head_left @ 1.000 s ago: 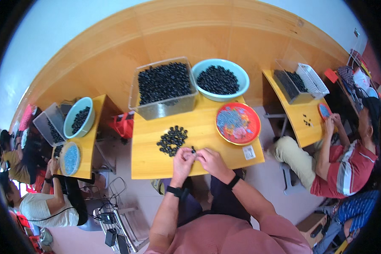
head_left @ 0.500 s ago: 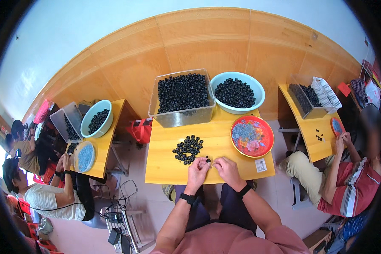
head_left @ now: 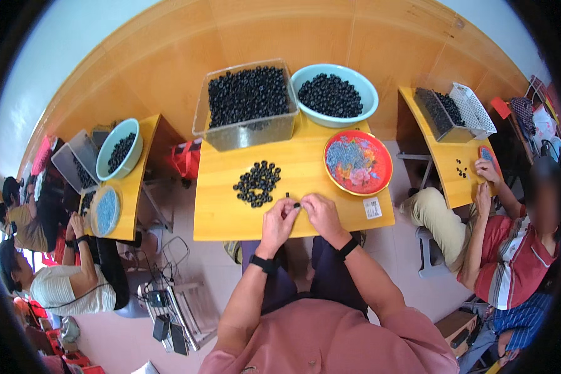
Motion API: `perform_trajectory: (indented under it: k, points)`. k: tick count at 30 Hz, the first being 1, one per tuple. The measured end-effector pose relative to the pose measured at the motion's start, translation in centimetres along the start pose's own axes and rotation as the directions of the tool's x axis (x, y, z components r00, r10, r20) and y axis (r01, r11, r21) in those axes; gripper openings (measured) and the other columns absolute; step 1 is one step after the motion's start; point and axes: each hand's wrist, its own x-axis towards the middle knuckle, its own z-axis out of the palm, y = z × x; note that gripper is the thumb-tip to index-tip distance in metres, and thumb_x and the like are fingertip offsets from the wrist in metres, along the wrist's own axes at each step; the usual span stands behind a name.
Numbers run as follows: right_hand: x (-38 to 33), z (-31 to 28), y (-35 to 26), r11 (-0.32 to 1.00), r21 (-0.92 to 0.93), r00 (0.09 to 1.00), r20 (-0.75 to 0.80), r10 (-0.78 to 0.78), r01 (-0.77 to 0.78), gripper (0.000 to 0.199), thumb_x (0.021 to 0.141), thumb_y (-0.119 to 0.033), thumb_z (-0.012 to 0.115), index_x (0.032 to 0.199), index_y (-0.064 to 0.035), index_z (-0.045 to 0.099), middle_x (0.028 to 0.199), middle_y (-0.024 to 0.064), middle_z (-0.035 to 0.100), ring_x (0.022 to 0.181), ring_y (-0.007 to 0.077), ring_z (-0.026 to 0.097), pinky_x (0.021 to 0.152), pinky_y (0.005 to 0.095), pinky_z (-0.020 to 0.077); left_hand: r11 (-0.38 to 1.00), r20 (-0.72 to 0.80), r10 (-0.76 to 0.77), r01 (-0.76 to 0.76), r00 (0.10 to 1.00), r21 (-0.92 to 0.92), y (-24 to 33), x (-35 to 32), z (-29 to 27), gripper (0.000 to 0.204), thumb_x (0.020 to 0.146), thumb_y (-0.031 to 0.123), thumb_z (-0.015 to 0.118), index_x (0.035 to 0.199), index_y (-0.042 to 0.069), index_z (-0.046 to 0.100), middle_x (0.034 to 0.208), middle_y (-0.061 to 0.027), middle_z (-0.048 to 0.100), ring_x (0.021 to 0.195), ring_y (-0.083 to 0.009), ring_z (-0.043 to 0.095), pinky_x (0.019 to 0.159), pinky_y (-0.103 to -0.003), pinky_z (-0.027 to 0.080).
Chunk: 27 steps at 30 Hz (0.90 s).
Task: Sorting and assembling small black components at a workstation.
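Note:
Over the near edge of the table, my left hand (head_left: 278, 223) pinches a small black round part (head_left: 297, 205) at its fingertips. My right hand (head_left: 323, 215) meets it from the other side, fingertips pressed together; whatever it may hold is too small to make out. Just beyond my left fingers another little black part (head_left: 287, 195) shows. A loose heap of black ring-shaped parts (head_left: 257, 184) lies farther off to the left. To the right rests a red floral tray (head_left: 380, 171) with fine blue-grey pieces (head_left: 349, 156) in it.
At the back of the yellow table (head_left: 221, 215) stand a clear bin (head_left: 249, 138) and a pale blue basin (head_left: 369, 100), both full of black parts. A white label (head_left: 372, 208) lies near the right edge. People work at tables on either side (head_left: 128, 215) (head_left: 458, 196).
The view has tilted, so the table sits higher and farther left. Both hands remain together at the table's near edge, with the black part now between their fingertips.

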Motion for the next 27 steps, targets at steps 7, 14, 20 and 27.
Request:
perform_trajectory:
  k: [7,14,20,27]
  points:
    - [0.5,-0.8,-1.3,0.988,0.140,0.998,0.015,0.058,-0.059,0.011,0.093,-0.010,0.066,0.097,0.0000,0.069,0.089,0.0163,0.071,0.081,0.0338,0.069,0.073,0.0397,0.0545,0.998,-0.025,0.057,-0.056,0.998,0.034,0.5,0.3,0.4,0.019,0.091,0.009,0.072,0.107,0.000,0.065,0.081,-0.0133,0.070,0.070,-0.0223,0.069,0.065,-0.033,0.055]
    - [0.5,-0.9,-2.0,0.992,-0.020,0.992,-0.001,-0.125,0.125,0.012,0.094,-0.010,0.065,0.100,-0.0010,0.070,0.087,0.0145,0.068,0.079,0.0338,0.068,0.069,0.0405,0.0536,0.998,-0.023,0.056,-0.055,0.998,0.032,0.2,0.2,0.5,0.020,0.091,0.009,0.071,0.108,0.001,0.065,0.085,-0.0147,0.070,0.071,-0.0256,0.069,0.066,-0.035,0.055]
    - [0.6,-0.8,-1.9,0.993,-0.049,0.994,0.024,-0.104,0.105,0.015,0.093,-0.011,0.066,0.101,0.0000,0.071,0.089,0.0159,0.070,0.079,0.0334,0.068,0.069,0.0392,0.0540,0.999,0.000,0.033,-0.033,0.999,0.033,0.7,0.3,0.1,0.021,0.091,0.009,0.070,0.109,0.001,0.065,0.088,-0.0153,0.071,0.073,-0.0258,0.070,0.067,-0.036,0.056]
    - [2.2,-2.3,-1.9,0.915,0.123,0.917,0.163,0.364,-0.385,0.016,0.091,-0.012,0.067,0.101,-0.0018,0.073,0.091,0.0167,0.071,0.084,0.0359,0.069,0.073,0.0417,0.0542,0.991,-0.146,-0.014,-0.006,0.989,-0.131,0.1,0.3,0.3,0.017,0.091,0.004,0.070,0.106,0.001,0.061,0.079,-0.0097,0.068,0.067,-0.0141,0.063,0.063,-0.030,0.052]
